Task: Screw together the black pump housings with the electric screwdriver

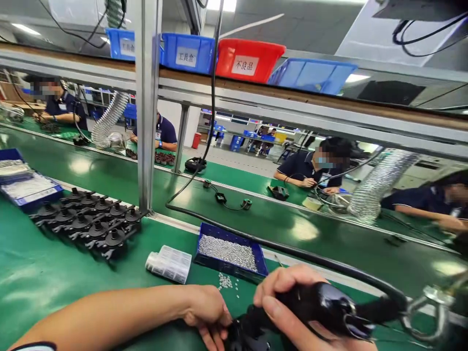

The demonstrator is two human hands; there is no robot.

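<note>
Green matting (pixel 32 248) covers the bench that I view through the head camera. My right hand (pixel 288 319) grasps a black corded power screwdriver (pixel 329 302), its nose beside a dark part (pixel 248 337) at the bottom edge. My left hand (pixel 210 312) curls its fingers against that part; I cannot tell whether they grip it. Loose silvery rings (pixel 224 280) lie just beyond, near a blue tray (pixel 219 264).

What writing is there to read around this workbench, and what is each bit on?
"工具盒": label on the middle blue bin.
"不良品": label on the red bin.
"工具…": label on the left blue bin, its end cut off by the metal post.
Too small or blurred: the co-workers' badges.
</note>
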